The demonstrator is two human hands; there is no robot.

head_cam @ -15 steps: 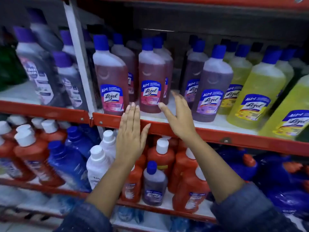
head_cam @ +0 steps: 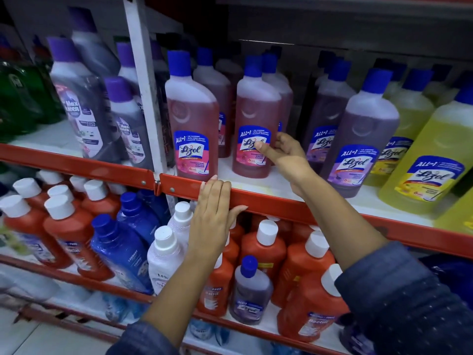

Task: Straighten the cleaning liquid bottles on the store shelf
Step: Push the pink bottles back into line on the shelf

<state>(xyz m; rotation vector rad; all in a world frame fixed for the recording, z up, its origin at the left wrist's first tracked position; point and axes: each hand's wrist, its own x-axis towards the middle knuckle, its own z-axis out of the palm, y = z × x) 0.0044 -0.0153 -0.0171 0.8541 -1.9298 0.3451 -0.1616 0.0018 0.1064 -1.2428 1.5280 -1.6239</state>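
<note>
On the upper shelf stand rows of blue-capped Lizol bottles. My right hand [head_cam: 281, 155] grips the lower right side of a pink Lizol bottle [head_cam: 256, 114], thumb across its label and fingers behind it. Another pink Lizol bottle [head_cam: 192, 116] stands at its left, close to the front edge. My left hand [head_cam: 213, 216] lies flat, fingers together, against the red shelf rail [head_cam: 281, 203], fingertips just under that left bottle. Purple Lizol bottles [head_cam: 363, 134] and yellow Lizol bottles [head_cam: 430, 160] stand to the right.
A white upright post [head_cam: 143, 85] divides the shelf; left of it stand purple-capped grey bottles [head_cam: 82, 98] and green bottles [head_cam: 20, 93]. The lower shelf holds orange white-capped bottles [head_cam: 307, 272], blue bottles [head_cam: 122, 247], white bottles [head_cam: 163, 257] and a small purple bottle [head_cam: 250, 288].
My right hand has reached forward from the shelf edge and closed on the pink bottle. The left hand has risen slightly onto the red rail. The view has moved closer.
</note>
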